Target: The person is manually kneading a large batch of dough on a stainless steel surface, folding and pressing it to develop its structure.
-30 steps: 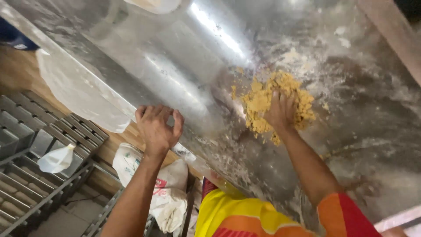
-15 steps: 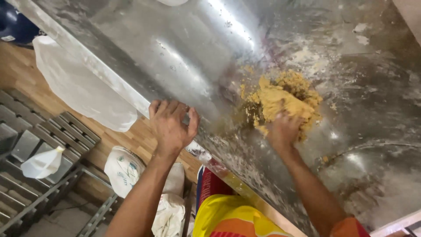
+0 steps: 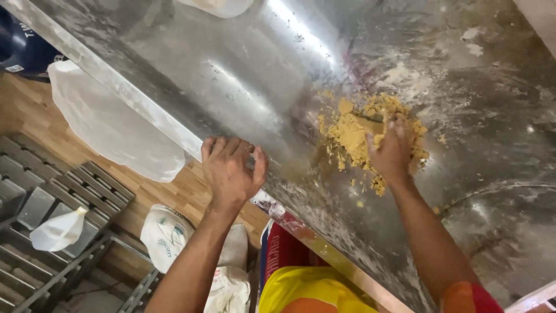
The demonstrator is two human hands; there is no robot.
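A crumbly yellow dough heap (image 3: 353, 136) lies on a shiny steel table (image 3: 243, 64) dusted with flour. My right hand (image 3: 392, 152) presses down into the heap, fingers spread among the crumbs. My left hand (image 3: 230, 169) rests on the table's near edge, fingers curled over the rim, holding nothing else.
A white plastic sheet (image 3: 113, 124) hangs off the table edge at left. Below are a wooden floor, stacked metal baking tins (image 3: 52, 197), a small white bag (image 3: 58, 230) and white sacks (image 3: 174, 237). A pale object (image 3: 217, 6) sits at the table's far side.
My right hand has kept working through the dough, shifting slightly over the heap. My left hand stays on the table edge. The view has shifted.
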